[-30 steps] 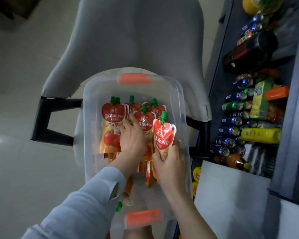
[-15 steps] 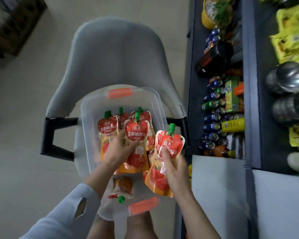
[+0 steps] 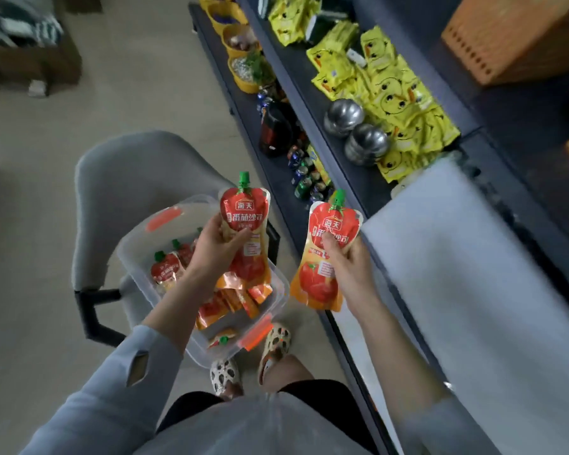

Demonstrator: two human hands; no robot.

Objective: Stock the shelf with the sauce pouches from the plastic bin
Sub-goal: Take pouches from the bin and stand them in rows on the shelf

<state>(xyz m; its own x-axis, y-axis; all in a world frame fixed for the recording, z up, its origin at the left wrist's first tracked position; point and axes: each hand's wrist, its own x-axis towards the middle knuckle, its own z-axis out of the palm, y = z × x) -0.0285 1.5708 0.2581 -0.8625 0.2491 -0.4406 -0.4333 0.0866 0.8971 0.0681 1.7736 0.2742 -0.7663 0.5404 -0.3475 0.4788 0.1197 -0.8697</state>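
Observation:
My left hand [image 3: 211,254] grips a red and orange sauce pouch [image 3: 245,218] with a green cap, held upright above the clear plastic bin [image 3: 135,244]. My right hand [image 3: 349,270] grips a second sauce pouch [image 3: 329,231], lifted out to the right of the bin, close to the dark shelf unit [image 3: 335,178]. Several more pouches [image 3: 165,270] lie inside the bin, which has orange latches and sits on a grey chair [image 3: 128,169].
A white empty shelf surface [image 3: 467,257] lies right of my right hand. Yellow snack packets [image 3: 391,93] and stacked metal bowls [image 3: 358,133] fill the shelf further back. Cans and a dark bottle [image 3: 276,129] stand on the lower shelf. My feet in sandals [image 3: 250,359] are below the bin.
Both hands have lifted their pouches up out of the bin. The right hand moved rightwards toward the shelf. The view swung up and right, revealing more of the shelves.

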